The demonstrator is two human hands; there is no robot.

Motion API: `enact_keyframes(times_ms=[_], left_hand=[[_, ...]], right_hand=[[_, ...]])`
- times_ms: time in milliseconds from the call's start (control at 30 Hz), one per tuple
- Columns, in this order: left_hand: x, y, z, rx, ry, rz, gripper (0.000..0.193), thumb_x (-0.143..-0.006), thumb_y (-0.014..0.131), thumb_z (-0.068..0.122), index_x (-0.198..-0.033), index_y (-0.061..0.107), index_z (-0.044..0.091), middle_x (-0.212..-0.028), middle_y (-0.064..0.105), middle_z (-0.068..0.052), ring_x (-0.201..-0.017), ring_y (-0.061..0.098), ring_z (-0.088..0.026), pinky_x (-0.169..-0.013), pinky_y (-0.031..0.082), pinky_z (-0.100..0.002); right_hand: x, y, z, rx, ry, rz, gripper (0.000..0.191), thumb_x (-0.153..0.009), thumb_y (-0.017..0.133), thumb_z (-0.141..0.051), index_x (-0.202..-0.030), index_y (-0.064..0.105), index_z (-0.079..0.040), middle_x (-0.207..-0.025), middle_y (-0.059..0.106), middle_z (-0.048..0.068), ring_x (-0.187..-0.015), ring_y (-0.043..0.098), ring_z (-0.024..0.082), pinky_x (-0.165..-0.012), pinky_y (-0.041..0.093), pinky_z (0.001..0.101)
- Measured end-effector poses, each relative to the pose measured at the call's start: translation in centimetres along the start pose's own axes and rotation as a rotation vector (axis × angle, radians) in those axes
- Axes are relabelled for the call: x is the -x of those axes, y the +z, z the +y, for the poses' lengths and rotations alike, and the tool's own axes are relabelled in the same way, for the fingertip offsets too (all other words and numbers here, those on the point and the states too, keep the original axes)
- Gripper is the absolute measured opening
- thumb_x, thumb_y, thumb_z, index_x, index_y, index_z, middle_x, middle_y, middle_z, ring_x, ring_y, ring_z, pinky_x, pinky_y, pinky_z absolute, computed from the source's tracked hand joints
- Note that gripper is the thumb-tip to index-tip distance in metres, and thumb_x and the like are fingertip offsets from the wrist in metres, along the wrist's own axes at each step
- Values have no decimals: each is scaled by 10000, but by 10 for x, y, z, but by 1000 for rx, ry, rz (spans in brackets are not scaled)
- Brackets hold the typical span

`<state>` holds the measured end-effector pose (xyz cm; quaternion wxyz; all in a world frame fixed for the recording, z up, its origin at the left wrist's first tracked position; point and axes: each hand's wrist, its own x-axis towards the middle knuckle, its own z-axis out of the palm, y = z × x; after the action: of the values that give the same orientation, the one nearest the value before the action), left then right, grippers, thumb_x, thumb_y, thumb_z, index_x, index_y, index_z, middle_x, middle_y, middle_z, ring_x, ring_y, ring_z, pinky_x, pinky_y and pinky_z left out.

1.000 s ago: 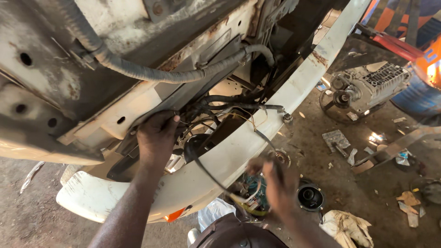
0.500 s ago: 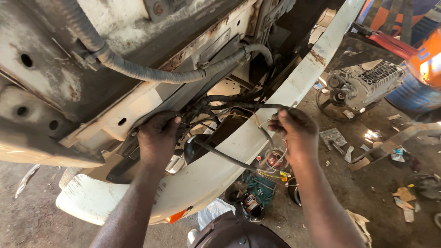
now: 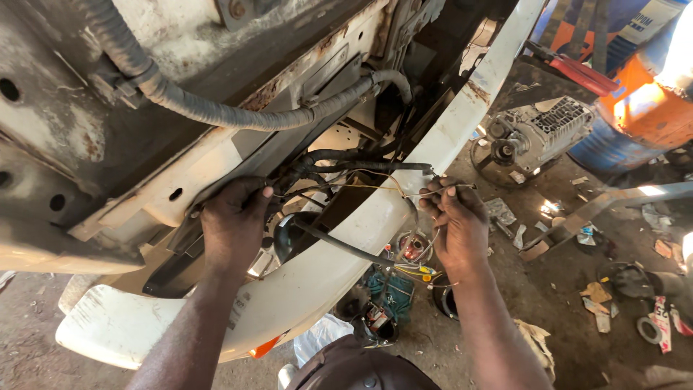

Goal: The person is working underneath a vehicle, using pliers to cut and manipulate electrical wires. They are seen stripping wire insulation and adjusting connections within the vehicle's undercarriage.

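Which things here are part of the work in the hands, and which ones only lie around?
In hand:
left hand at the black wire bundle
right hand pinching thin wires
white bumper

Lying about:
alternator
tape roll
blue-orange drum
rag

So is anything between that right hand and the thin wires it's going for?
Nothing visible. The right hand already pinches the thin wires at its fingertips, just above the white bumper. The left hand grips the black cable bundle farther back, clear of the right hand.
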<state>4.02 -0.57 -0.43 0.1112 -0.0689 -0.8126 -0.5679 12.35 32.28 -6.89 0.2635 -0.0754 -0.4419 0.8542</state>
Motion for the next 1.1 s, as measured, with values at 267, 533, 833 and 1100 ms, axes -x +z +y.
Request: enact_keyframes(times_ms=[267, 533, 833, 1100], left_hand=[[-1, 0, -7, 39, 108, -8, 107, -956, 732, 105, -1026, 746, 25, -881, 794, -67, -771, 745, -105, -723, 584, -258], [-1, 1, -14, 35, 76, -11, 113, -956, 738, 109, -1031, 738, 25, -890, 792, -65, -777, 741, -102, -726, 573, -259], [-2, 1, -12, -42, 120, 12, 108, -956, 750, 113, -1023, 750, 29, -862, 784, -78, -726, 703, -109, -692, 549, -264], [-3, 1, -14, 11, 146, 3, 126, -950, 736, 90, -1048, 742, 12, -876, 782, -84, -742, 708, -112, -700, 559, -276]], right_hand=[[-2, 0, -1, 15, -4, 28, 169, -954, 739, -157, -1084, 697, -56, -1012, 745, 109, -940, 732, 252, -835, 596, 397], [-6, -6, 1, 23, 17, 44, 192, -921, 775, -193, -1040, 711, -56, -1001, 757, 111, -915, 733, 248, -804, 590, 393], [-11, 4, -2, 31, 23, 36, 248, -905, 796, -250, -1021, 680, -63, -950, 743, 93, -899, 741, 238, -809, 609, 382], [4, 29, 6, 1001, -437, -313, 277, -888, 808, -262, -1069, 718, -73, -933, 750, 40, -769, 719, 103, -644, 582, 271]])
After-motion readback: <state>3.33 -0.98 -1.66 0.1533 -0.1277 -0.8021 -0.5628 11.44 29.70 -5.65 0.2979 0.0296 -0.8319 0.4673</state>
